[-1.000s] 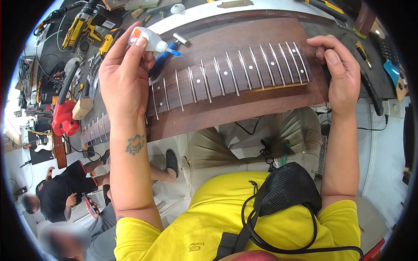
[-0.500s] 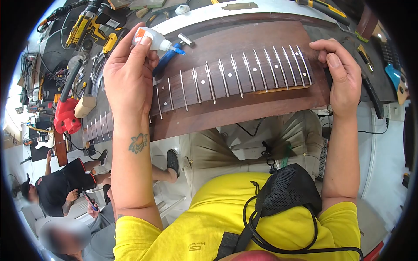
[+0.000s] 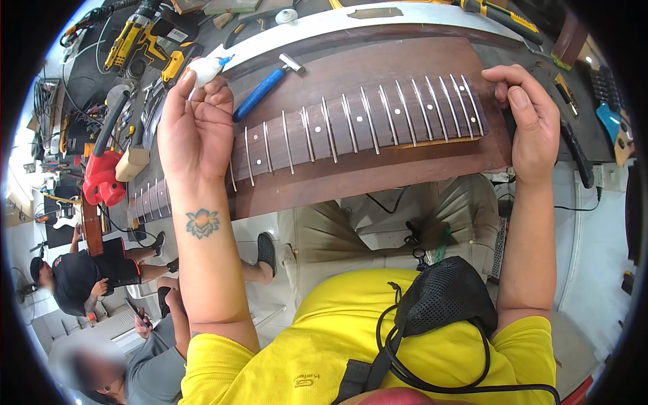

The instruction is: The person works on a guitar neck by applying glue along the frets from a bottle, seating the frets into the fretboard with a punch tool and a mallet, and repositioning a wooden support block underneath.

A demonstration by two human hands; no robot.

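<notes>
My left hand (image 3: 199,128) is closed around a small white glue bottle (image 3: 204,70) with a blue tip, raised above the bench. The palm faces up and the fingers cover part of the bottle. Below and to its right lies a guitar neck (image 3: 351,128) with metal frets and white dot inlays, resting on a brown board (image 3: 405,61). A small hammer (image 3: 260,93) with a blue handle and silver head lies beyond the neck. My right hand (image 3: 533,121) is beside the neck's right end, fingers loosely bent and thumb apart, with nothing visible in it.
A yellow drill (image 3: 138,44), a red blower (image 3: 104,179) and a wooden block (image 3: 131,164) crowd the left side. A long white strip (image 3: 310,30) runs along the back. A black-handled tool (image 3: 576,152) lies at right. Two people are at lower left.
My left hand has rolled over and shifted slightly left with the glue bottle, whose tip now points away to the upper right. The hammer has come fully into sight. My right hand is nearly still.
</notes>
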